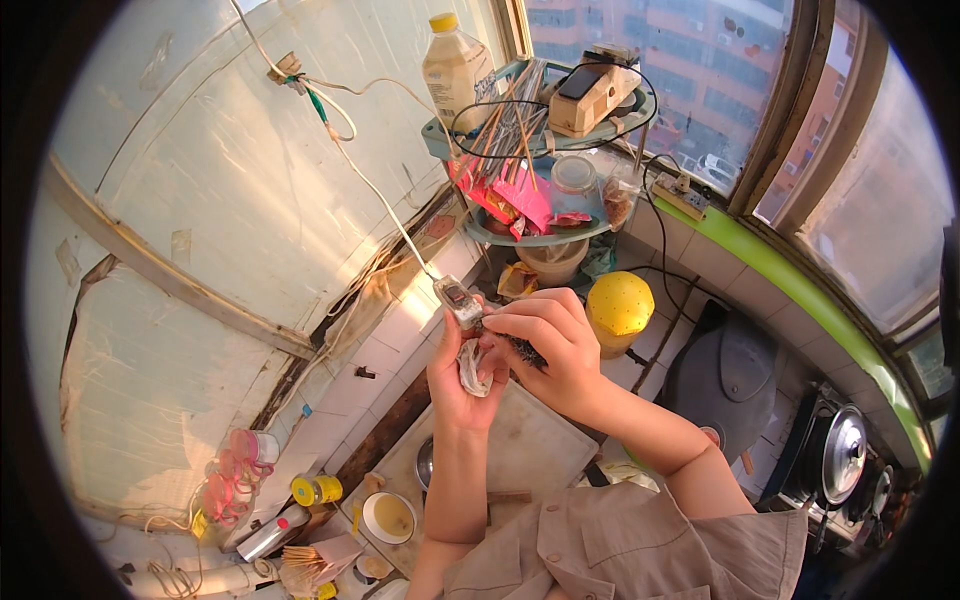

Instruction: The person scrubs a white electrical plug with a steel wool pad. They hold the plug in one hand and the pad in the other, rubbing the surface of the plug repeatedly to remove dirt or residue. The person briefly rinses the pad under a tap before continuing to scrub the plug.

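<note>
My left hand (466, 394) holds a small, grimy white electrical switch or socket (459, 301) on the end of a white cord (379, 196). A crumpled, off-white cloth or tissue (473, 369) is tucked in the same palm. Beside it, my right hand (561, 346) pinches a dark bristly thing (527, 351), a brush or scouring pad, partly hidden by the fingers. Its fingers reach the lower end of the switch. Both hands are raised over a worn pale board or tabletop (525, 427).
A two-tier corner rack (517, 240) carries a yellow-capped bottle (457, 71), skewers and packets. A yellow-topped container (620, 304) stands right of my hands. Lower left are a white bowl (390, 517) and jars. A lidded pan (844, 454) sits on the stove at right.
</note>
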`<state>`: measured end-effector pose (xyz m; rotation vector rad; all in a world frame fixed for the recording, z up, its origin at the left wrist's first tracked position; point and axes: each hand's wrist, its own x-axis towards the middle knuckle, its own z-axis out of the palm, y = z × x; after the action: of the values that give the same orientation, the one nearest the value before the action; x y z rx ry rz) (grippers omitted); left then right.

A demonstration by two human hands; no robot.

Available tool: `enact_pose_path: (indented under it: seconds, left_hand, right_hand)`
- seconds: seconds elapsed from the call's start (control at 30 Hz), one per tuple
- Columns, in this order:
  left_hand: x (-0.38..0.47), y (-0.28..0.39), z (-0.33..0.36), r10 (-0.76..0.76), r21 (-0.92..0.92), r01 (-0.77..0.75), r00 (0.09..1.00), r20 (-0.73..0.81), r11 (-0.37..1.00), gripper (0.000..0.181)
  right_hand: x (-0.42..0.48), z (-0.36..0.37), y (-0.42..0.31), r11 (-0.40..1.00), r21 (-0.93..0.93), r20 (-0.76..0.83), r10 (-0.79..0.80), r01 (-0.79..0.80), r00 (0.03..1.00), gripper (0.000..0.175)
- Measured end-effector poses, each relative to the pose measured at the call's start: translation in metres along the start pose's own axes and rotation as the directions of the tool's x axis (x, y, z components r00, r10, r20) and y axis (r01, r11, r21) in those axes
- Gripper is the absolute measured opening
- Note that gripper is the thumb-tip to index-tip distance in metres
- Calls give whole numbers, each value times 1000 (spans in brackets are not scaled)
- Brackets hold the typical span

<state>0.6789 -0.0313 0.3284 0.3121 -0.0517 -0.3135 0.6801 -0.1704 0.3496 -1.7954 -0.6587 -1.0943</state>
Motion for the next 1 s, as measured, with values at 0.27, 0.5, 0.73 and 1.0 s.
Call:
enact_pose_path:
  seconds: [0.27,0.5,0.73,1.0]
  left_hand:
    - [1,3,-9,58,167,-45,995,-76,985,33]
    - [1,-1,-12,185,470,-131,980,-70,873,33]
    - [2,1,-23,181,493,-149,983,-19,857,30]
    - [5,-3,-15,215,506,-129,970,-116,853,23]
  right_hand:
    - [8,-4,16,999,-19,64,-28,29,998,35]
    - [16,2,17,999,-34,199,-12,19,980,23]
    - [13,2,19,997,28,259,-76,71,963,40]
    - [15,-3,22,995,103,292,-21,-9,956,31]
